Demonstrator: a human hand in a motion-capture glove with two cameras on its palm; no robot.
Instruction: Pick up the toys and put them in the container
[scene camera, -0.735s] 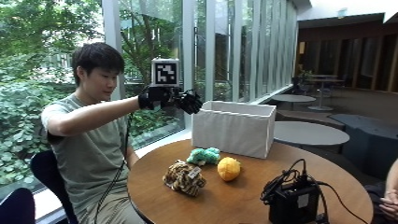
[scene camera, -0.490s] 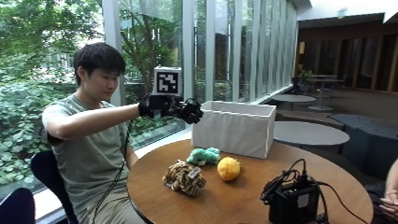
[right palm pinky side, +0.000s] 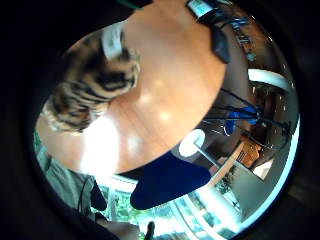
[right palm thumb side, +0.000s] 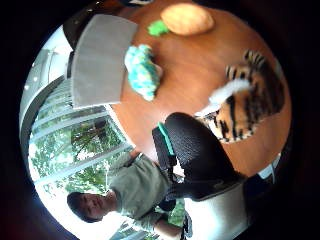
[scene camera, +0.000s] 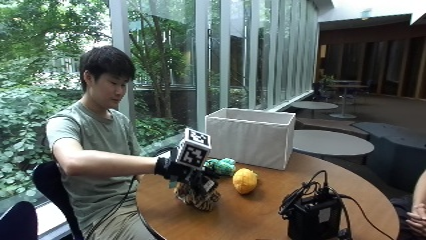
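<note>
A striped tiger toy (scene camera: 197, 196) sat low in the frame's centre-left. A teal plush (scene camera: 221, 166) and an orange one (scene camera: 245, 180) lay right of it, before the white container (scene camera: 251, 136).

Toys (scene camera: 244, 180) on table (scene camera: 253, 220), before container (scene camera: 250, 136)

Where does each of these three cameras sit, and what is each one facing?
Outside view: beside the table, facing the seated person, whose gloved right hand is over the tiger toy.
Thumb side palm view: on the palm, looking down at the tiger toy, orange toy, green toy and container; a black gloved part and the person's own torso show.
Little finger side palm view: on the palm, facing the tiger toy and table; no hand parts clearly show.
All three share the tiger toy.
</note>
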